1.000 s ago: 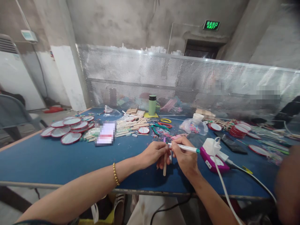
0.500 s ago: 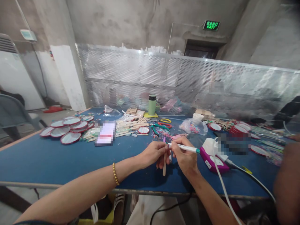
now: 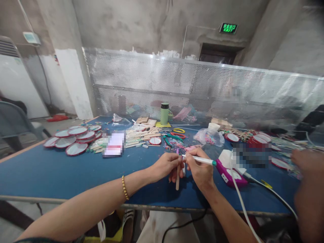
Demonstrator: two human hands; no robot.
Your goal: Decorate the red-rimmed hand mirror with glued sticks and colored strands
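Note:
My left hand (image 3: 165,166) is closed around a flat wooden stick (image 3: 177,180), which points down toward the table edge. A small purple piece (image 3: 177,151) shows above its fingers; whether it belongs to the stick I cannot tell. In my right hand (image 3: 201,173) is a white marker pen (image 3: 204,160) with a green end, its tip directed at the stick near my left fingers. Below, between the hands, a white thing (image 3: 184,170) is partly hidden. Beyond the hands lie green-handled pliers (image 3: 170,140) and a pile of thin coloured bands (image 3: 168,145).
Round red-rimmed discs (image 3: 76,149) are heaped at left, beside a phone (image 3: 113,144) and many wooden sticks (image 3: 141,136). A green bottle (image 3: 164,114) stands at the back. To the right are a purple power strip (image 3: 234,179) with cables and another person's blurred arm (image 3: 310,192).
The other person's blurred hand at far right has moved left over the table. My own hands, the marker pen and the stick stay almost in the same place.

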